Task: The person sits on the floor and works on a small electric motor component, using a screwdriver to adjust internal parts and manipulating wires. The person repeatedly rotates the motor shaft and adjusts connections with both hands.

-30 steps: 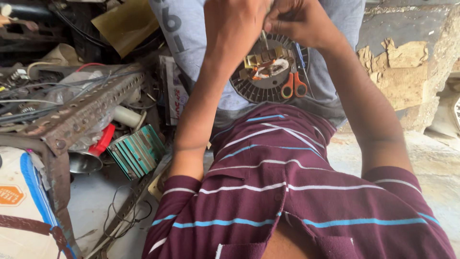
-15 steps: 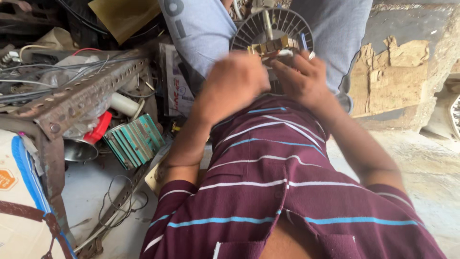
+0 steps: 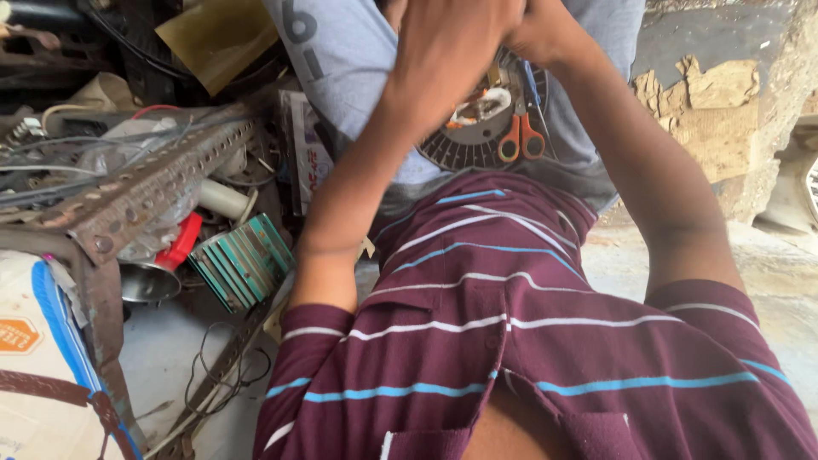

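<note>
Both hands [image 3: 477,43] have risen, curled over the round motor stator [image 3: 486,128]; grip unclear.

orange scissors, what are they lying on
The orange scissors lie on a round ribbed dark disc in the lap. The left hand covers the disc's upper part, so the blades are hidden.

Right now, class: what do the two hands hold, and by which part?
Cannot tell. Both hands, left and right, are over the round motor part, but any grip is hidden.
</note>
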